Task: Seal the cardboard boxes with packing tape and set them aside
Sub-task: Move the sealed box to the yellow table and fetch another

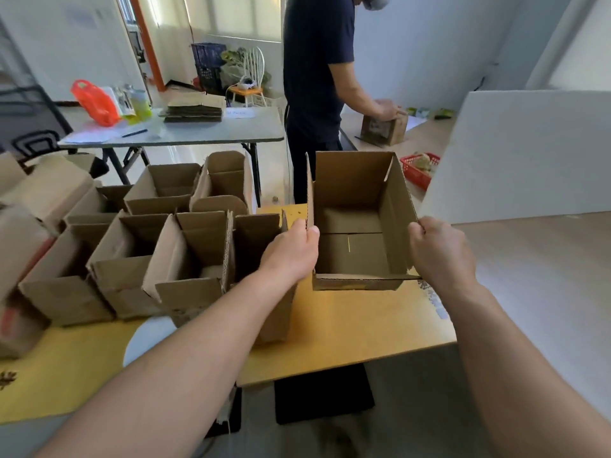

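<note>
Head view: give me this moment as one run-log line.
item: open brown cardboard box on yellow tabletop | top: unsealed | left hand: grips left flap | right hand: grips right side

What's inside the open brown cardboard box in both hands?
Open brown cardboard box: only closed bottom flaps show, nothing on them. Its near wall hides the floor strip behind it.

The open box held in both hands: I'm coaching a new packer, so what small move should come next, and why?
Probably shift the box left to join the row of open boxes. The left hand and right hand grip its upright side flaps, its bottom flaps lie closed, and the neighbours stand open the same way. No tape is visible.
</note>
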`<action>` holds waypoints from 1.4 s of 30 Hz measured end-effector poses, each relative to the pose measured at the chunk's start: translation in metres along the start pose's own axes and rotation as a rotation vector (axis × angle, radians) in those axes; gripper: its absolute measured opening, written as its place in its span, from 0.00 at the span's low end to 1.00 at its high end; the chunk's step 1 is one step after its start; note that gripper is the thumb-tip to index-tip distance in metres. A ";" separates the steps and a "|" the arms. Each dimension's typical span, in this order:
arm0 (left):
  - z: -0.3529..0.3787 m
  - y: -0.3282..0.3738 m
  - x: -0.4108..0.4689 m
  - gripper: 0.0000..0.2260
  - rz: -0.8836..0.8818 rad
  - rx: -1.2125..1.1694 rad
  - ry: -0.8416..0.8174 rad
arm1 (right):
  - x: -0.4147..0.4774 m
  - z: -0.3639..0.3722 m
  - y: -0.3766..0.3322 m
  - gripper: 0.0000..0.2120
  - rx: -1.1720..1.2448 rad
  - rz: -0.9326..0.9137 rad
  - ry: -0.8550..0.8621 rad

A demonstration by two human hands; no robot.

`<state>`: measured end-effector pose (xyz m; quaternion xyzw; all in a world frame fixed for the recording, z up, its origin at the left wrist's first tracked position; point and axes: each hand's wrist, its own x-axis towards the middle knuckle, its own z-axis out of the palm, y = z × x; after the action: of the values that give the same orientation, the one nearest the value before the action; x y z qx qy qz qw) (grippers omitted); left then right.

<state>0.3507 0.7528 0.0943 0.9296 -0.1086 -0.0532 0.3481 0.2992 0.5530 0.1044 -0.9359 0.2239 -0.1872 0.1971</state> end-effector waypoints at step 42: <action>-0.059 -0.106 0.236 0.29 -0.368 0.468 -0.065 | 0.184 0.223 -0.106 0.18 -0.075 -0.136 -0.517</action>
<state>0.6078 0.8115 0.0638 0.9865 0.0413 -0.1187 0.1051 0.5864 0.6130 0.0106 -0.9722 0.1093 0.0538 0.2001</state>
